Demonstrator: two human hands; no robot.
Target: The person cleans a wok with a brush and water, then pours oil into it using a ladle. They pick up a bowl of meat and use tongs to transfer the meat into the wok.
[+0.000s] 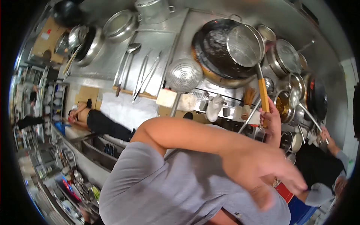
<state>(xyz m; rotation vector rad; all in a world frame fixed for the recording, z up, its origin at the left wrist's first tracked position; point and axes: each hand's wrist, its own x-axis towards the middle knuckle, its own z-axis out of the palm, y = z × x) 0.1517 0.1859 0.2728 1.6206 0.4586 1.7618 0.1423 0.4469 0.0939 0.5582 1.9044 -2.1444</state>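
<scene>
A strainer [243, 45] with a round wire bowl is held over the wok [215, 56]. Its bowl lies against the wok's rim, and its long yellow handle [263, 93] runs away from the wok toward the person. The end of that handle is gripped by the right hand [272, 122], with the fingers wrapped tight around it. This hand is seen a little way out from the wok, on the side where the handle points.

The left hand [264, 170] is seen further from the wok than the right hand, in front of a grey shirt [168, 187]. It is blurred. Its fingers are spread loosely and nothing is held in it. It touches neither the strainer nor the wok.

The wok is dark and sits on a steel bench [161, 37]. A second round sieve [183, 75] is laid just beside the wok. Some long ladles [125, 62] are laid further along the bench, away from the wok. Shiny pots [285, 56] are packed close on the wok's other side. Past those pots, another person's hand [325, 134] is seen on a thin metal handle.
</scene>
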